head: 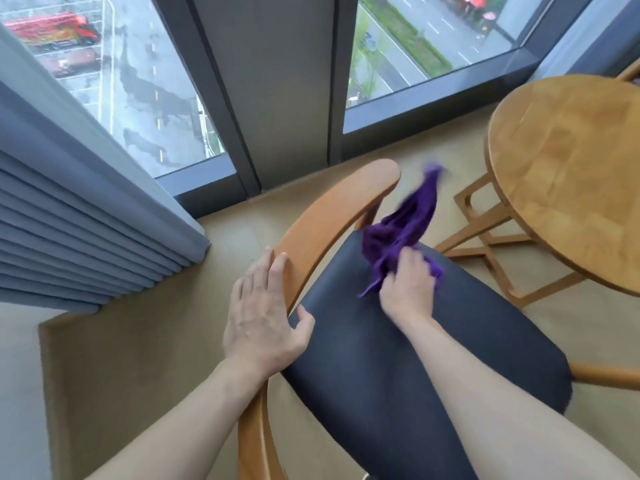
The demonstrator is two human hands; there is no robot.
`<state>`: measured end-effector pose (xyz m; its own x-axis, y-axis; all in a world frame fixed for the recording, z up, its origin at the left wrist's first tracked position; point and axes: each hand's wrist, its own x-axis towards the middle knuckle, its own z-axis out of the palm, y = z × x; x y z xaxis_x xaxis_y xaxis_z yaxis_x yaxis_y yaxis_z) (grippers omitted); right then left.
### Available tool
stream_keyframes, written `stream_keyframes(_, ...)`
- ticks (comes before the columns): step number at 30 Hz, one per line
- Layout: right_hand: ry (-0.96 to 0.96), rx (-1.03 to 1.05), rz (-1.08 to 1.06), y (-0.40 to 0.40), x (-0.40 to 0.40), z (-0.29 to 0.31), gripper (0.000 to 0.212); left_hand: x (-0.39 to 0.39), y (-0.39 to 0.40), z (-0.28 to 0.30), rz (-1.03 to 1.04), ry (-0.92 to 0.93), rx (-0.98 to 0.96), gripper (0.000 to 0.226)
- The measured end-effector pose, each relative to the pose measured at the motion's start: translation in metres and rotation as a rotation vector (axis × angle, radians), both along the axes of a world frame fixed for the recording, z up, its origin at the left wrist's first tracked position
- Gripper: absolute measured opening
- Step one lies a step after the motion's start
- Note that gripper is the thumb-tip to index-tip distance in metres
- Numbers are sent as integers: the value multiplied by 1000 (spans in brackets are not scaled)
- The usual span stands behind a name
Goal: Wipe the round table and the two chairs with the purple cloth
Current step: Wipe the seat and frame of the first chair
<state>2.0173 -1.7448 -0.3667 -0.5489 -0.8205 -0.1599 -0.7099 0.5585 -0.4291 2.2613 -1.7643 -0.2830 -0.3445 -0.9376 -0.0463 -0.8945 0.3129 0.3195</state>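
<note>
Right hand: fingers curled round a bunched purple cloth, gripping it on the dark padded seat of a wooden chair; the cloth's free end trails up and away toward the window, blurred, beyond the seat's far edge. Left hand: fingers straight and close together, laid flat over the chair's curved wooden backrest rail; thumb spread apart and touching the seat's edge; holding nothing. Chair: light wood frame, curved rail running along the seat's left side, navy-black cushion. Round table: light wood top, to the right of the chair and apart from it; wooden legs and cross-braces visible beneath; a sliver of further wood at its far right edge, too little to identify. Curtain: grey-blue, pleated, at left. Window: floor-length, dark-framed, overlooking a street far below. Floor: beige.
</note>
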Motion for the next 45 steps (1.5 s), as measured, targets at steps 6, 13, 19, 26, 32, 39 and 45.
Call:
stream_keyframes(6,19,48,-13,12,38,-29,49,-8,-20,6,-212,-141,-82,69)
stream_keyframes(13,68,329,83,-23,53,-66,75,-35,-60,-7,-269,-21,-87,62)
stream_keyframes(19,113,226,715,91,121,-61,70,-33,-59,3,-284,-40,-18,63)
stream_keyframes(26,248,340,690,19,39,-60,84,-34,-59,5,-353,-82,-16,74)
stream_keyframes(32,92,241,52,-74,31,-61,66,-34,-60,1,-328,-74,-58,68)
stream_keyframes(39,55,-29,866,24,124,-48,80,-31,-56,5,-321,-93,-30,73)
stream_keyframes(45,245,110,261,-40,5,-61,52,-33,-60,0,-314,-66,-52,69)
